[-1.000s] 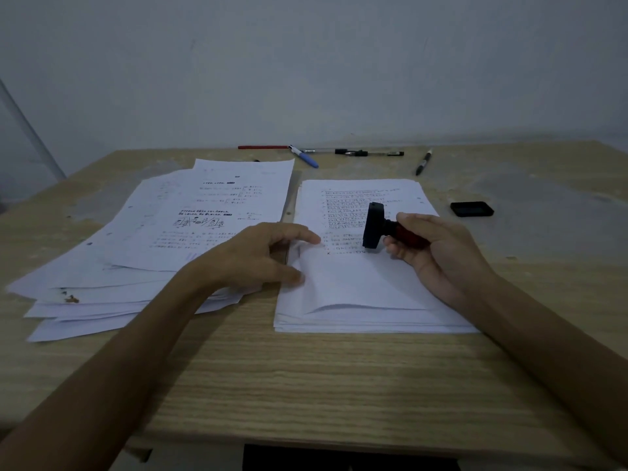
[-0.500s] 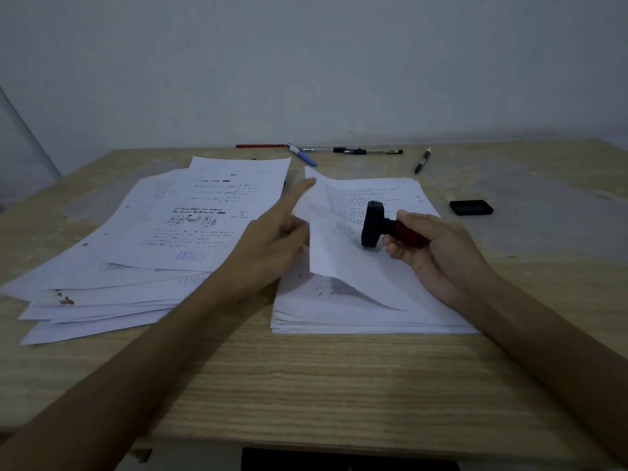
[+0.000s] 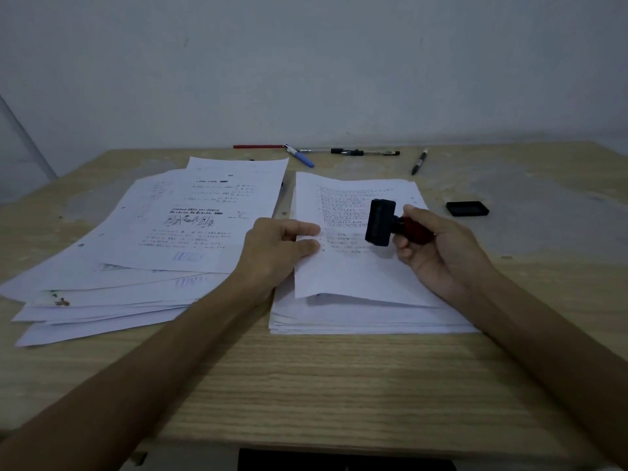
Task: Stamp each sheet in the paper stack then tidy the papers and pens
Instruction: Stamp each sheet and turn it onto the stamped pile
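Print on sheets (image 3: pixel 217 212) too blurred; nothing legible.

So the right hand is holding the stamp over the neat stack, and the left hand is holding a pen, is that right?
Not quite. The left hand holds no pen; it pinches the top sheet of the neat stack. The pens lie at the far edge of the table. The right hand does hold the stamp, as the head view shows.
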